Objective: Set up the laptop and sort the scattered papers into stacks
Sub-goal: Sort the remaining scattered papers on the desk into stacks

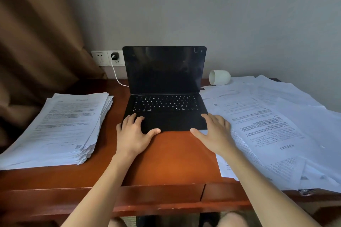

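Observation:
A black laptop (166, 101) stands open in the middle of the wooden desk (171, 162), its screen dark. My left hand (133, 131) rests flat on its front left corner, thumb along the front edge. My right hand (215, 132) lies with straight fingers on the front right corner, partly over the papers beside it. A thick stack of printed sheets (59, 127) sits at the left. Scattered loose papers (276, 131) cover the right side of the desk.
A white cup (219, 77) lies on its side behind the loose papers. A black charger (114, 56) is plugged into the wall socket, and its white cable (117, 74) runs behind the laptop. A brown curtain (36, 42) hangs at the left. Desk drawers face me below.

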